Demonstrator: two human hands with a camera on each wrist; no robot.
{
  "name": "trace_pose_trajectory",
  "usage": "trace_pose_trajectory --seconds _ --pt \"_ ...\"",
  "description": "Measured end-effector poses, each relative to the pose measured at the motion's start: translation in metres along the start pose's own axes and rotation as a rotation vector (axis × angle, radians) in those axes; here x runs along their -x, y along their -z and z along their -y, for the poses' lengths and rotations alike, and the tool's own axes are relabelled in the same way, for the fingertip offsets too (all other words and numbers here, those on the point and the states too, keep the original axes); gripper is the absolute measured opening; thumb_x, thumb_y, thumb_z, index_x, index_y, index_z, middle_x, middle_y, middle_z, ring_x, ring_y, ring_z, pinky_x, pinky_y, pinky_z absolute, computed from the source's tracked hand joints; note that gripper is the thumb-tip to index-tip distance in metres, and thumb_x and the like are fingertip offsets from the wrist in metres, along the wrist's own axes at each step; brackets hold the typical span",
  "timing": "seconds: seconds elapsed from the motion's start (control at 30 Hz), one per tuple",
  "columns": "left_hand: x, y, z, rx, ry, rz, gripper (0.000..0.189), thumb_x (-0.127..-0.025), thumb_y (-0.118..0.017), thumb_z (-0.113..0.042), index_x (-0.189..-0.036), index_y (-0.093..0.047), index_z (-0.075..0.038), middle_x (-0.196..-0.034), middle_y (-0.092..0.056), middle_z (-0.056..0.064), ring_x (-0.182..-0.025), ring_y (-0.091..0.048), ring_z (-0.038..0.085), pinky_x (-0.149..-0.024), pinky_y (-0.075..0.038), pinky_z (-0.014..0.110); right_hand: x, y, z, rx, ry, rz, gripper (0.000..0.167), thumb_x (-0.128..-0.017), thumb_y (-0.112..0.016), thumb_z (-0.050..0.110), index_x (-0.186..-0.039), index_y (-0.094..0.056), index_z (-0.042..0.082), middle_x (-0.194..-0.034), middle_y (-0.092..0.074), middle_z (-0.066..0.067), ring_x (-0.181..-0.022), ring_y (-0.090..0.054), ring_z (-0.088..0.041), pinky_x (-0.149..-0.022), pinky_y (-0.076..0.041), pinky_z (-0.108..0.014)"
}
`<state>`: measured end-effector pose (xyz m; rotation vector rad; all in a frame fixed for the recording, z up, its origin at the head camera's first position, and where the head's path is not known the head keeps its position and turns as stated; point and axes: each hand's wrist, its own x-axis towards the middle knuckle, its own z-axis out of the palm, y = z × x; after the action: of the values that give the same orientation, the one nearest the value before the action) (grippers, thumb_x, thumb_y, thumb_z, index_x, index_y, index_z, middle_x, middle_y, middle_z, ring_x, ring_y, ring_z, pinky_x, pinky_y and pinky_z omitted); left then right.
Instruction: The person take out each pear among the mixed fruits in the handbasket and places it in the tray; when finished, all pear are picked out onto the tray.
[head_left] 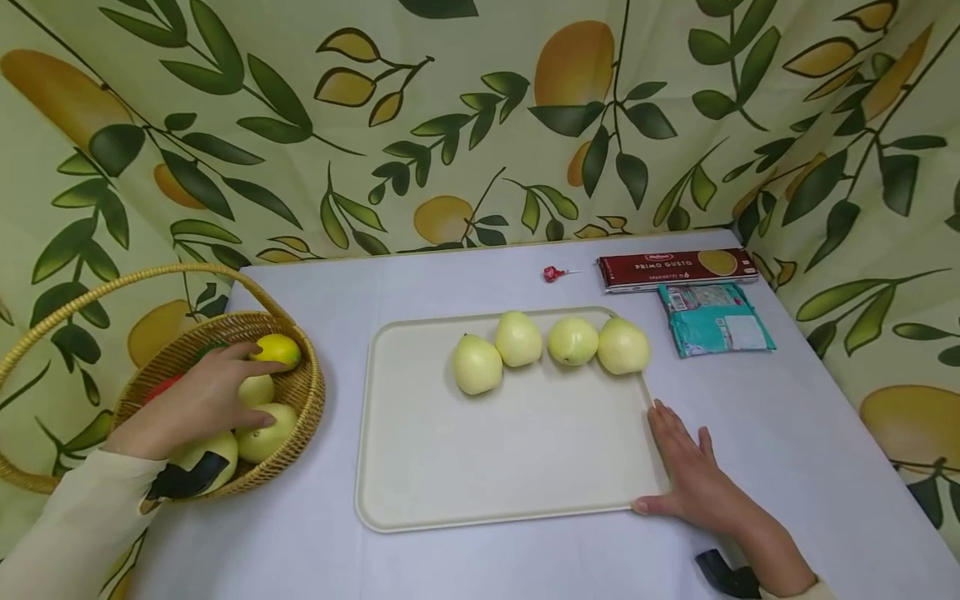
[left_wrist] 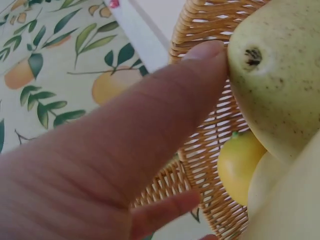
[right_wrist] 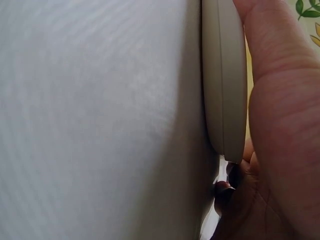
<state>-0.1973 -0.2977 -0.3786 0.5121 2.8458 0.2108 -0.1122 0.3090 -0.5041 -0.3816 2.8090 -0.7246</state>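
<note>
My left hand reaches into the wicker basket with fingers spread over the fruit. In the left wrist view its thumb touches a speckled pale green pear. Its fingertips lie by a small yellow fruit in the head view; whether they touch it I cannot tell. At the tray's near right corner rests my right hand, thumb at the front edge and fingers along the right side. The cream tray carries several pale green pears near its far edge.
Behind the tray lie a red-wrapped lollipop and a dark red spaghetti pack. A teal packet sits just in front of the spaghetti. Something red shows in the basket, whose tall handle arches up. Patterned cloth surrounds the white table.
</note>
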Motion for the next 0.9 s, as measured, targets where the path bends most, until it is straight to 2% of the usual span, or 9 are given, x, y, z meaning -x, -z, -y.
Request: trace_pose_trajectory --seconds 0.23,0.33,0.47,0.6,0.8,0.9 --pt "0.008 -0.003 0.011 0.071 0.005 0.021 0.073 -0.069 -0.083 -0.042 -0.125 -0.061 0.001 -0.129 -0.049 0.039 -0.115 -0.046 0.057 -0.09 -0.041 0.066 -0.003 0.0 0.001 0.004 -0.009 0.012 0.134 -0.061 -0.077 0.067 -0.154 -0.006 0.002 -0.16 -0.004 -0.023 -0.148 0.002 -0.037 -0.109 0.018 -0.064" --pt "0.01 -0.004 0.013 0.094 0.004 0.032 0.074 -0.07 -0.082 -0.046 -0.124 -0.062 0.001 -0.128 -0.051 0.037 -0.115 -0.047 0.056 -0.09 -0.042 0.065 -0.003 0.001 0.0 0.006 -0.022 0.021 0.135 -0.06 -0.077 0.068 -0.154 -0.005 0.002 -0.16 -0.004 -0.023 -0.148 0.002 -0.038 -0.109 0.018 -0.064" --pt "0.008 -0.006 0.014 0.097 0.038 0.089 0.081 -0.067 -0.08 -0.054 -0.126 -0.061 -0.001 -0.13 -0.047 0.039 -0.115 -0.045 0.058 -0.088 -0.041 0.067 -0.003 0.001 0.0 0.003 -0.021 0.016 0.135 -0.06 -0.078 0.067 -0.154 -0.005 0.003 -0.16 -0.004 -0.024 -0.148 0.002 -0.038 -0.109 0.019 -0.064" --pt "0.007 -0.006 0.016 0.093 0.081 0.156 0.093 -0.062 -0.082 -0.055 -0.131 -0.055 0.001 -0.134 -0.037 0.044 -0.116 -0.042 0.062 -0.086 -0.041 0.069 -0.002 0.001 0.002 -0.013 -0.005 -0.002 0.134 -0.06 -0.08 0.064 -0.154 -0.006 0.002 -0.159 -0.006 -0.025 -0.148 0.002 -0.038 -0.109 0.019 -0.063" --pt "0.005 -0.007 0.018 0.136 0.076 0.262 0.102 -0.058 -0.085 -0.052 -0.137 -0.049 0.001 -0.137 -0.023 0.046 -0.114 -0.04 0.064 -0.08 -0.045 0.067 -0.001 0.0 0.003 -0.025 -0.023 0.013 0.134 -0.06 -0.079 0.065 -0.154 -0.006 0.002 -0.159 -0.005 -0.025 -0.148 0.002 -0.039 -0.109 0.02 -0.063" --pt "0.002 -0.008 0.024 0.145 0.056 0.261 0.096 -0.063 -0.082 -0.052 -0.136 -0.049 0.001 -0.137 -0.023 0.045 -0.117 -0.038 0.064 -0.082 -0.043 0.068 -0.001 0.0 0.003 -0.024 -0.027 0.018 0.135 -0.06 -0.078 0.066 -0.154 -0.005 0.003 -0.159 -0.005 -0.025 -0.148 0.002 -0.039 -0.109 0.02 -0.062"
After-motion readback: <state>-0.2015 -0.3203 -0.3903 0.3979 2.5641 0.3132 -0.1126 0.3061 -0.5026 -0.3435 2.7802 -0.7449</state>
